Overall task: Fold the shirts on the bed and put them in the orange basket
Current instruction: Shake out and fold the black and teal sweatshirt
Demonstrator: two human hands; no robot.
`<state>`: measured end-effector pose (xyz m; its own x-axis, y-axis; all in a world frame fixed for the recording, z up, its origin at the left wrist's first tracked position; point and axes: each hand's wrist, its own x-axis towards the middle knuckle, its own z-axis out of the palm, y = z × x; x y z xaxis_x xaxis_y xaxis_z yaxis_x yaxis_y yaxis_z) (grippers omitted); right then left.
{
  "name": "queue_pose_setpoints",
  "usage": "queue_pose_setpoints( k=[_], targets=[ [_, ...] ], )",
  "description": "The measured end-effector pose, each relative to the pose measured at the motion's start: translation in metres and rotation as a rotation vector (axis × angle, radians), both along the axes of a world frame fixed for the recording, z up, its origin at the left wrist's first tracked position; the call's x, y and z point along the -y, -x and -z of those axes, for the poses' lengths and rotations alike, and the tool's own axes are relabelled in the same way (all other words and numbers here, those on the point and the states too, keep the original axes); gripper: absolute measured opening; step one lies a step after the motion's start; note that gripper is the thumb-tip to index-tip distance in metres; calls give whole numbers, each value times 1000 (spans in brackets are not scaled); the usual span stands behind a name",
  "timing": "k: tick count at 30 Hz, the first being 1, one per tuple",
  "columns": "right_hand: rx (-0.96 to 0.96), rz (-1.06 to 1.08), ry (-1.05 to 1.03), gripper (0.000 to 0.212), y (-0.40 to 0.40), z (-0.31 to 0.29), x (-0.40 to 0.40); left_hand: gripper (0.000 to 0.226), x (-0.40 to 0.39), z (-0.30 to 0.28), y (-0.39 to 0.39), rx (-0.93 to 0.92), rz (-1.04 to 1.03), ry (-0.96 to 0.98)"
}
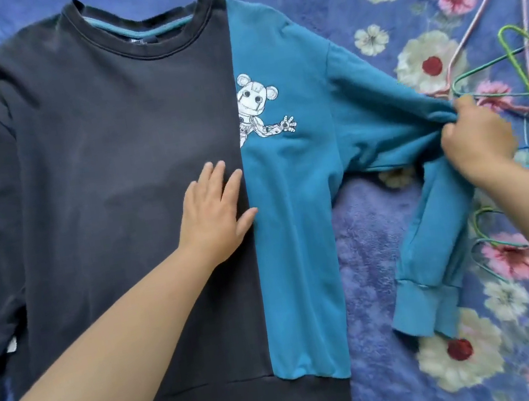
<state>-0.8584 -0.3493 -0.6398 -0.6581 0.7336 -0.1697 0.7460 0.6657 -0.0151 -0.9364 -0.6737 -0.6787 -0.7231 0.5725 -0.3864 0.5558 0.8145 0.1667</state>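
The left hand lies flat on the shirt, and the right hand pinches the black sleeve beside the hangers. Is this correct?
Not quite. In the head view, the left hand does lie flat on the shirt, but the sleeve that the right hand pinches beside the hangers is teal blue, not black. The black sleeve lies untouched on the other side.

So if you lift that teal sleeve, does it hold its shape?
Probably not. The sleeve bunches where the right hand pinches it and droops below, so it is likely floppy. It looks light, and the left hand pins the sweatshirt.
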Motion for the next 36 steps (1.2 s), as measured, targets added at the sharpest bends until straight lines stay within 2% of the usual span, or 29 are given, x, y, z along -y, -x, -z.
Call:
queue_pose_setpoints(
  k=[3,8,11,14,15,17,18,19,22,24,26,27,28,30,31,32,34,36],
  targets=[
    [42,-37,-28,28,10,2,-28,84,-15,3,12,60,57,222],
    [77,21,73,36,19,20,-39,100,-19,13,21,79,119,350],
    [-27,65,177,58,1,21,-28,104,-23,14,23,108,126,386],
    [-5,161,235,85,-28,15,-9,106,-27,13,26,157,136,397],
    [24,204,247,84,-37,15,-5,106,-27,13,27,174,136,393],
    [96,290,281,69,-50,18,4,105,-27,12,29,215,133,372],
    [88,337,339,60,-54,21,5,104,-26,12,31,237,129,350],
    [-2,441,444,50,-56,21,5,101,-25,12,33,252,120,310],
    [-495,842,971,10,-54,2,-8,76,-16,5,42,267,69,73],
    [-711,856,1415,22,-46,-22,-18,58,-6,-3,48,278,-86,-142],
    [-727,736,1809,40,-22,-49,-17,47,4,-12,51,289,-276,-265],
    [-744,627,1927,42,-10,-58,-9,43,12,-17,52,295,-374,-305],
    [-783,525,1955,41,4,-63,-2,39,21,-22,51,307,-471,-339],
    [-837,570,1960,32,51,-73,25,33,42,-31,54,337,-638,-406],
    [-850,558,1874,33,69,-79,46,30,50,-32,55,351,-706,-437],
    [-808,467,1849,32,89,-83,71,27,60,-34,58,357,-773,-477],
    [-574,301,1842,27,120,-80,118,19,79,-37,66,375,-901,-573],
    [-428,278,1654,15,134,-63,143,17,93,-38,73,420,-1028,-636]
  ],
)
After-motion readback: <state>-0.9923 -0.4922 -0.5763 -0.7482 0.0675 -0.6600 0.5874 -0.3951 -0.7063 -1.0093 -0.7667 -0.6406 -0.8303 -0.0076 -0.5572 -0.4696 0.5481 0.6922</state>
